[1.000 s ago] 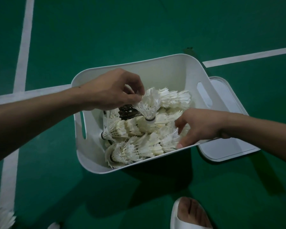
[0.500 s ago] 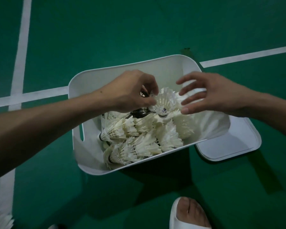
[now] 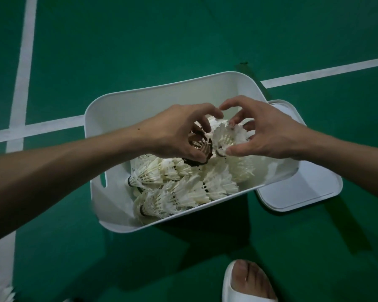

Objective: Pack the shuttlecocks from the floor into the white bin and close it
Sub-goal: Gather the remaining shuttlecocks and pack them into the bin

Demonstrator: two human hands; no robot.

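Floor (image 3: pixel 183 40) carries bin (image 3: pixel 162 99) (lid (image 3: pixel 303 188) beside).

bin (image 3: pixel 109 118) — white | shuttlecocks (image 3: pixel 183 190) — white, black-banded | floor (image 3: pixel 140 40) — green, white lines

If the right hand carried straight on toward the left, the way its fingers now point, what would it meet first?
Most likely the white shuttlecock its fingers already curl around, and just beyond that the left hand, which holds a dark-feathered shuttlecock over the white bin. Depth is hard to judge.
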